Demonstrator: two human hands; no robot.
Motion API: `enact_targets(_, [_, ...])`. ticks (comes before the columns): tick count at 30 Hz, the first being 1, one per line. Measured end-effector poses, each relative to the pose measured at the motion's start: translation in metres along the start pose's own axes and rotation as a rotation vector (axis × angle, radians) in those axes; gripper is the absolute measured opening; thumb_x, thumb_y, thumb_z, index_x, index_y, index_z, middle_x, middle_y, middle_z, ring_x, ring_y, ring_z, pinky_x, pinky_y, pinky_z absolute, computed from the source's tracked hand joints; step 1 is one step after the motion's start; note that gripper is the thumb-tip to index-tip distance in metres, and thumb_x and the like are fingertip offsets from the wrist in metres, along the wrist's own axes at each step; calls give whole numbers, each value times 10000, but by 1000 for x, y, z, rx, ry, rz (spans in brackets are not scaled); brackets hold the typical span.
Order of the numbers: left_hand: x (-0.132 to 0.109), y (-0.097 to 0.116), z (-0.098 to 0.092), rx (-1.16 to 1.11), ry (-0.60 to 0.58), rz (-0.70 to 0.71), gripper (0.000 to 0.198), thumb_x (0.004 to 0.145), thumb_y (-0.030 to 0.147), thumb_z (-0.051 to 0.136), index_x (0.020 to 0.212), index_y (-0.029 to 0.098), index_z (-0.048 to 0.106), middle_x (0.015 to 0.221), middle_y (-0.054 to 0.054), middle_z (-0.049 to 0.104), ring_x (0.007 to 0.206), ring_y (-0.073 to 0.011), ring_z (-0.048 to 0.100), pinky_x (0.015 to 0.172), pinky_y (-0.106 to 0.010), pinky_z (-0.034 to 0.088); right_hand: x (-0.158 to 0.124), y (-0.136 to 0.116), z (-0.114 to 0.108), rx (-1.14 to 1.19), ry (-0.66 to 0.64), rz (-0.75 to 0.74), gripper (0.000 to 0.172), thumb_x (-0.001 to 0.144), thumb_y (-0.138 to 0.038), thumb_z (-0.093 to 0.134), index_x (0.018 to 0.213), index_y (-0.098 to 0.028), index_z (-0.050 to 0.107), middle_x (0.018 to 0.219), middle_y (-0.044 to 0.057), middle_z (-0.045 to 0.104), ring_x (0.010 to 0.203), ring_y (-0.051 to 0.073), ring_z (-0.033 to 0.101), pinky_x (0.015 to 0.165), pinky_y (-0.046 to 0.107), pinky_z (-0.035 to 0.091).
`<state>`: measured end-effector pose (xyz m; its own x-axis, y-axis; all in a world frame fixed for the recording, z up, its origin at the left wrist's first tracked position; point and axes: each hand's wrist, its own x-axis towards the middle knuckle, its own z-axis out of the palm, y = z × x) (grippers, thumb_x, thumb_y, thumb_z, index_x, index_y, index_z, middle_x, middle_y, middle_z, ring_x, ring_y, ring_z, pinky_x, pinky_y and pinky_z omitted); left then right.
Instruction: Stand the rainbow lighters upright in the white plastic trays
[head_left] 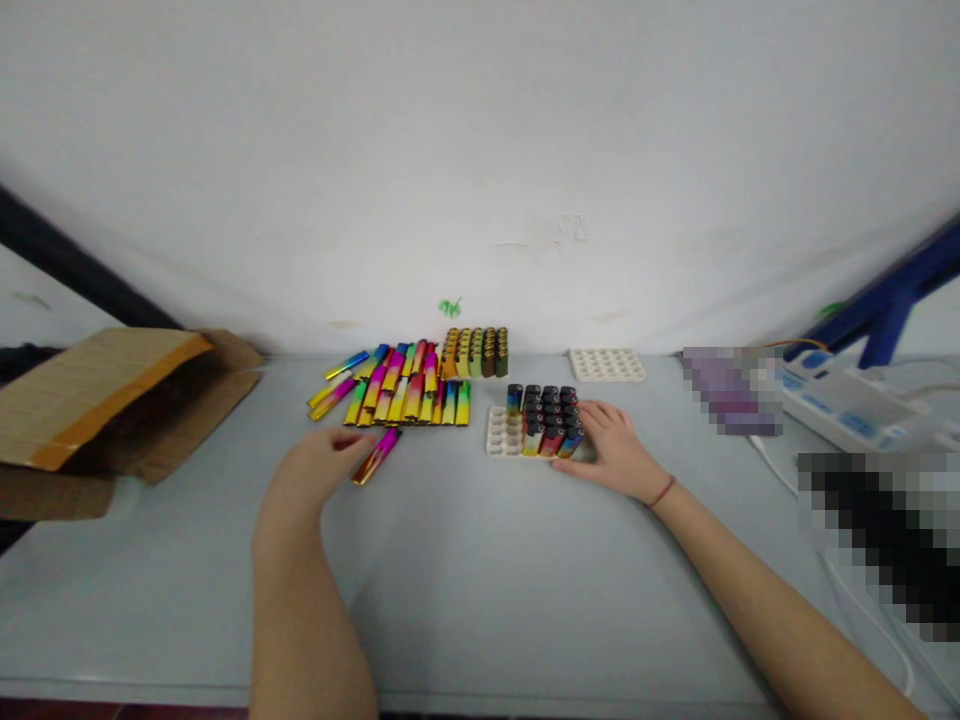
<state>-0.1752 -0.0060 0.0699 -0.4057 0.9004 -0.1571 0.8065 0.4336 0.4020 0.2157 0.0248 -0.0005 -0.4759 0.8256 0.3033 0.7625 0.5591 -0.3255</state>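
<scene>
My left hand point(319, 468) is closed, its fingertips at a shiny magenta-and-gold lighter sleeve point(377, 458), which it appears to pinch. Beyond it lies a heap of metallic rainbow lighter sleeves point(401, 385), and more sleeves point(476, 352) stand upright in rows with their hollow tops up. My right hand point(611, 447) grips the right end of a white holed tray point(504, 432), thumb along the near side and fingers round the far side. Black-topped lighters point(551, 420) stand upright in the tray's right part, and several holes at its left show no lighter.
A second white holed tray point(607, 365) lies by the wall. An opened cardboard box point(112, 400) is at the left. At the right are a blurred-out purple item point(731, 390), a white power strip point(855, 405) and a white cable point(847, 590).
</scene>
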Motion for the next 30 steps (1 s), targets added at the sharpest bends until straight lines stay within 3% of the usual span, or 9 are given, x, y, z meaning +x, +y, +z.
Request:
enact_targets(4, [3,4,14,-36,-111,34,416,618,573,675,818,210,714,764,-71,732,679,-260,665,575,-306,437,-1,2,1,-13,9,-3,745,811,-688,612,1355,-185,534,1329,177,597,1210,367,513,990,523,398])
enact_targets(9, [5,10,25,52,-82,119,357,609,539,679,783,227,671,704,-35,681,674,-227,627,563,-275,401,0,1,1,11,-1,6,738,806,-690,616,1344,-192,539,1329,162,601,1209,366,508,997,522,395])
enact_targets(13, [4,12,21,-13,-116,123,322,660,521,629,781,225,667,754,-47,700,728,-243,641,619,-297,441,1,-1,0,13,-2,11,750,805,-688,623,1330,-160,541,1342,169,593,1212,360,504,1002,517,394])
enact_targets(17, [-5,18,9,-322,-90,61,291,726,513,594,789,234,650,833,-52,735,881,-267,669,763,-347,508,1,-1,0,17,2,13,745,802,-695,621,1324,-168,547,1331,166,598,1205,358,508,995,516,397])
enact_targets(19, [-11,23,5,-524,-138,13,320,758,538,581,794,225,638,815,-59,733,862,-255,677,771,-357,529,1,-1,0,17,1,13,734,804,-696,617,1314,-173,554,1322,163,603,1206,359,506,995,515,394])
enact_targets(23, [-16,41,10,-868,-221,16,382,763,573,601,742,192,595,679,-48,678,599,-180,635,623,-312,538,1,-2,-2,15,-3,15,717,808,-692,614,1297,-170,564,1308,166,608,1201,359,505,990,504,393])
enact_targets(27, [-16,72,31,-1062,-241,4,300,810,480,506,739,190,539,528,14,568,388,-125,500,427,-249,446,1,-2,-2,12,-7,16,717,808,-684,620,1298,-163,561,1312,166,608,1200,356,509,983,499,396])
enact_targets(30, [-21,96,49,-1165,-297,-18,234,835,389,405,772,191,511,518,21,559,348,-125,469,364,-236,381,1,-1,0,11,2,11,741,800,-693,624,1308,-158,557,1321,169,605,1209,359,508,991,503,393])
